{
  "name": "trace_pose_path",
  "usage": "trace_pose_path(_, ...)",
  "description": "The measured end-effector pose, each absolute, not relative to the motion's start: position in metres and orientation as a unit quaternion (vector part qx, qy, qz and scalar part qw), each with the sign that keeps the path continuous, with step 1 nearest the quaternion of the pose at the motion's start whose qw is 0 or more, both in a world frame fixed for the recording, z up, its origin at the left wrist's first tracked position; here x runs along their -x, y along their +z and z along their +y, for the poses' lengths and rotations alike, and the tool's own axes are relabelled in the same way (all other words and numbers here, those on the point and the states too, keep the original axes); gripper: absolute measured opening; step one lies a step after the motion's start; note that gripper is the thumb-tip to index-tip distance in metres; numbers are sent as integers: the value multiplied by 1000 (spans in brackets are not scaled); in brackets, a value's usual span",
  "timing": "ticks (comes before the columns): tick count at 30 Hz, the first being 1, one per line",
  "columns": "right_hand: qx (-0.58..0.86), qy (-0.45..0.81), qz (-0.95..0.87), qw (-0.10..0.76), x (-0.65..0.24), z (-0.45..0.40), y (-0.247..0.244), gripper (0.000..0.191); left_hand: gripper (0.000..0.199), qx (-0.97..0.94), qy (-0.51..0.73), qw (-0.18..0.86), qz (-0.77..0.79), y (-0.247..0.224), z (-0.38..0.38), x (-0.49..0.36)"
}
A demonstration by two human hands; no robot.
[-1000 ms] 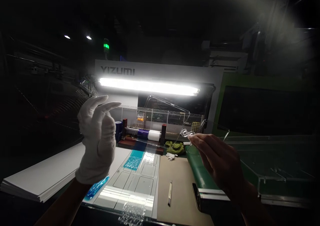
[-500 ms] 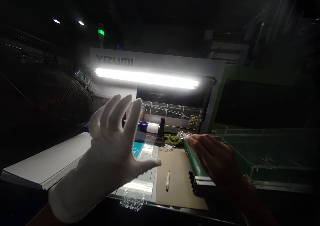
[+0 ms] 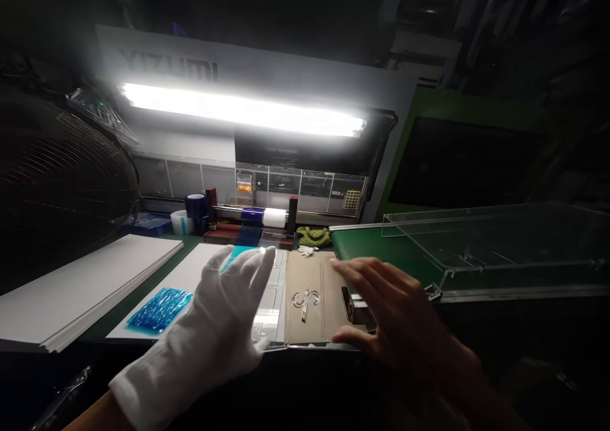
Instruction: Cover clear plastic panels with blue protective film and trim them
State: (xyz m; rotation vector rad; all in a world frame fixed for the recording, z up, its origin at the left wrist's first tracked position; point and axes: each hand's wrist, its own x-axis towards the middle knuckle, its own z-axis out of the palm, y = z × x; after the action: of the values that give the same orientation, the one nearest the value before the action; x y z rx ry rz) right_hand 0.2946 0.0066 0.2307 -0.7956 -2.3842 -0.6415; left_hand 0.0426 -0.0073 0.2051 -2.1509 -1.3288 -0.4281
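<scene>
While the background is filled by a pale machine (image 3: pixel 314 68) marked YIZUMI, a brown board (image 3: pixel 294 330) is seen low at the centre of the view. Beyond the board and to its left, a large caged fan (image 3: pixel 61 164) is half lost in shadow. Above and behind the board, a bright tube lamp (image 3: pixel 243 110) is mounted. To its right, a green belt (image 3: pixel 362 243) is partly covered by a clear box (image 3: pixel 500 240); well to its left, white sheets (image 3: pixel 90 285) are stacked.

The left hand (image 3: pixel 214 316), white-gloved, is raised left of the board, its fingers curved and parted from the thumb. The bare right hand (image 3: pixel 395 304) is held at the board's right side, thumb and fingers likewise spread apart. Whether anything transparent is gripped by either cannot be told.

Left of the board, a blue textured sheet (image 3: pixel 159 310) is laid on white. Behind the board, a blue and white roll (image 3: pixel 264 217) is carried on a stand, and a green pouch (image 3: pixel 313 236) is set by its far edge, a crumpled white glove (image 3: pixel 307 251) just in front. Over the board, between the hands, a clear S-shaped piece (image 3: pixel 305 299) is seen across a slim tool (image 3: pixel 304 315).
</scene>
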Motion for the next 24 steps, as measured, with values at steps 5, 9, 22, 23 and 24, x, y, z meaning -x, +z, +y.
trace_pose_path(5, 343, -199, -904, 159, -312, 12, 222, 128, 123, 804, -189, 265, -499, 183, 3, -29)
trace_pose_path(9, 343, -129, -922, 126, -314, 17, 215, 131, 124, 808, -218, 233, -496, 181, -1, -27)
trace_pose_path(22, 344, 100, -920, 157, -316, 24, 152, 124, 106, 786, -393, -231, -418, 118, -12, -43)
trace_pose_path(23, 350, 88, -921, 149, -318, 24, 155, 122, 106, 802, -364, -202, -429, 121, -9, -41)
trace_pose_path(24, 356, 68, -921, 143, -319, 23, 160, 119, 108, 820, -322, -160, -445, 126, -6, -37)
